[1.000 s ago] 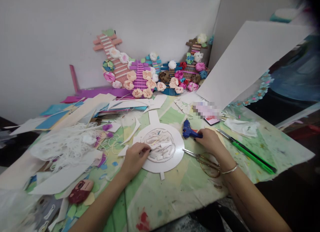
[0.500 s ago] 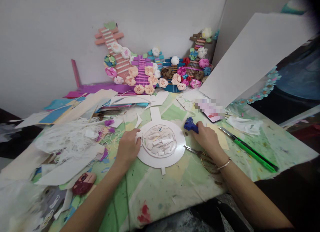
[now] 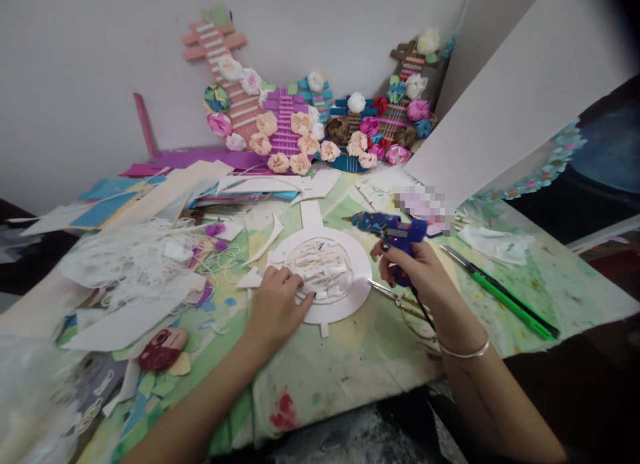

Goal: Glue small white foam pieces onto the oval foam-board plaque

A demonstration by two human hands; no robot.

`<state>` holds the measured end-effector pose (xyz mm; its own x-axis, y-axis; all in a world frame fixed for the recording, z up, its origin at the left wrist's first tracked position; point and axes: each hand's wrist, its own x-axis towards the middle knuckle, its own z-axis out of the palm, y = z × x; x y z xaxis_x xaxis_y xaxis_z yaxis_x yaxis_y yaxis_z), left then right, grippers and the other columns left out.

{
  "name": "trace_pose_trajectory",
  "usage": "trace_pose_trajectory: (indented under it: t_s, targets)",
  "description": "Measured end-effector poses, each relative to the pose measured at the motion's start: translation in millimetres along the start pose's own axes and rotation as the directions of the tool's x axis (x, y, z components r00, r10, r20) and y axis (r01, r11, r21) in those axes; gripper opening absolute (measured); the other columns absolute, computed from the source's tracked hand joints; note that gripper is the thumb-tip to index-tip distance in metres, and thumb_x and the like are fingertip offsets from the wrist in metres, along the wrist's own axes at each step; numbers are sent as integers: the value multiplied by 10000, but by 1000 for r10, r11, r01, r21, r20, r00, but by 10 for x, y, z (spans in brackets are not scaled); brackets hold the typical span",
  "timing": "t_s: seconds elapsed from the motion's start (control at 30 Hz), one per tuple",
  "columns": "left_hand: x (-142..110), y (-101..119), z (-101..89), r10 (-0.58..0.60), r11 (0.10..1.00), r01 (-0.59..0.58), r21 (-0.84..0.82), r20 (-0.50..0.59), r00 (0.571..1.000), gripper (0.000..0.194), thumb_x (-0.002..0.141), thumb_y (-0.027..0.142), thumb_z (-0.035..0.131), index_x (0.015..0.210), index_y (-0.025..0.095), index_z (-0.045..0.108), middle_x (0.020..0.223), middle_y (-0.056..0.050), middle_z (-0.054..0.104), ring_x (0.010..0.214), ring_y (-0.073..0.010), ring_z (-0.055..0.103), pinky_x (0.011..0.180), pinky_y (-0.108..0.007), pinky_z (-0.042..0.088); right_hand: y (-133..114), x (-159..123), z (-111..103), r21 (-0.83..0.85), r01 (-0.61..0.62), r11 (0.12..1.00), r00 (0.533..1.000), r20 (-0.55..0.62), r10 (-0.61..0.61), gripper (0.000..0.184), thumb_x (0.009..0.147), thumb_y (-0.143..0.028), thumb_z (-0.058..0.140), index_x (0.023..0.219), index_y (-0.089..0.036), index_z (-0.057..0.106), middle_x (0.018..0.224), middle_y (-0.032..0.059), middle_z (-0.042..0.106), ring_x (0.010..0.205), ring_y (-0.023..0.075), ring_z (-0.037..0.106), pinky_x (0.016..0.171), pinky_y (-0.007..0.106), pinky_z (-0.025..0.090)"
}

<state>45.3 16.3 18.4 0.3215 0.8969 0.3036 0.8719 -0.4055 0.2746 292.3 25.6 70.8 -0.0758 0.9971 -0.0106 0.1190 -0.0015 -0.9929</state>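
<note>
A blue hot glue gun (image 3: 387, 228) is in my right hand (image 3: 417, 271), lifted above the table with its nozzle to the left. A small red light shows on its body. My left hand (image 3: 280, 301) lies over the left edge of a round white cardboard piece (image 3: 357, 304), thumb apart from the fingers. Folded scraps of white paper (image 3: 323, 274) fill the ring in the piece's middle. A wide strip sticks out at its far side and a narrow one at its near side. Scissors (image 3: 385, 291) with gold handles lie partly behind my right hand, their tips at the piece's right edge.
A green utility knife (image 3: 510, 304) and a crumpled tissue (image 3: 495, 243) lie on the right. Tangled white string (image 3: 130, 261) and paper offcuts (image 3: 120, 321) cover the left. Guitar-shaped crafts with paper flowers (image 3: 285, 134) lean on the wall. A big white sheet (image 3: 510, 97) slants at right.
My right hand has picked up the glue gun from the table and turned it nozzle-left. My left hand shifted to the piece's left edge, then back over its lower left.
</note>
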Motion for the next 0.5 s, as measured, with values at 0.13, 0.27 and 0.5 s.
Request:
trace_pose_trajectory:
  t_s: [0.13,0.27,0.5]
  targets:
    - [-5,14,17,-9,1000,9,-7,-2,1000,136,771,287,589,718,163,579,775,-62,582,825,-232,482,766,-374,425,137,-11,180,129,-105,986,991,102,92,212,786,-345,594,812,-135,602,500,-5,565,399,106,476,384,226,356]
    - [2,25,34,-31,999,30,-23,-16,999,90,750,250,577,714,170,560,764,-60,574,813,-230,480,749,-368,424,252,-36,236,174,-128,976,981,167,99,163,775,-292,595,840,-143,593,512,-14,575,397,102,487,375,215,369]
    - [14,-64,24,-140,962,120,-247,-65,988,71,668,159,585,661,194,523,671,-4,546,700,-172,499,669,-302,422,315,-78,258,210,-138,968,967,240,86,138,768,-278,597,817,-150,582,514,-16,569,411,104,496,379,218,386]
